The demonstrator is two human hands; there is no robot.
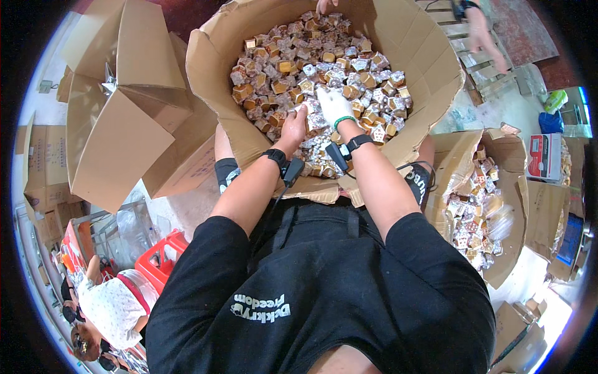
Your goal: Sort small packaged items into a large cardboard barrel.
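A big cardboard box [423,68] stands in front of me, holding a heap of small house-shaped pieces [283,67] in gold, brown and white, many in clear wrapping. My bare left hand [294,129] rests at the near part of the heap, its thumb and fingers apart among the pieces. To its right, my right hand [334,107], in a white glove with a green band at the wrist, reaches into the pile. Its fingertips blend into the pale wrapped pieces, so its grip is unclear. A wrapped piece [316,120] lies between both hands.
Another person's hand [326,5] touches the box's far side; a further arm [483,37] hangs over a wooden pallet [458,43]. At right stands a smaller carton [517,206] of similar pieces. Open cartons [118,140] and a red plastic stool [163,258] stand left.
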